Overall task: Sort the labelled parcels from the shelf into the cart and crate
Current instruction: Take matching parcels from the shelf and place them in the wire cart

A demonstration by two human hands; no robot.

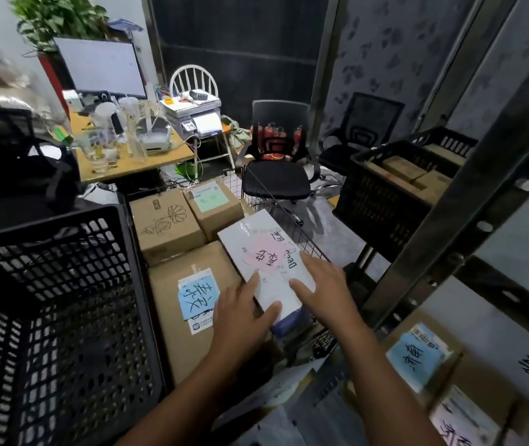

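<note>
A white flat parcel (pixel 258 252) with a pink label lies slanted in the wire cart (pixel 292 226), on top of cardboard boxes. My left hand (pixel 245 312) rests on its near left corner with straight fingers. My right hand (pixel 324 289) presses flat on its near right edge. Under it sits a large cardboard box with a blue label (pixel 189 304). Behind stand a box with a printed drawing (pixel 165 225) and a box with a green label (pixel 213 206). A black plastic crate (pixel 57 310) stands to the left of the cart.
The metal shelf upright (pixel 449 201) runs diagonally at right. On the shelf lie a blue-labelled cardboard parcel (pixel 417 358) and more labelled parcels. Another black crate (pixel 388 191) holds boxes further back. A desk (pixel 134 162), a printer and two office chairs stand behind.
</note>
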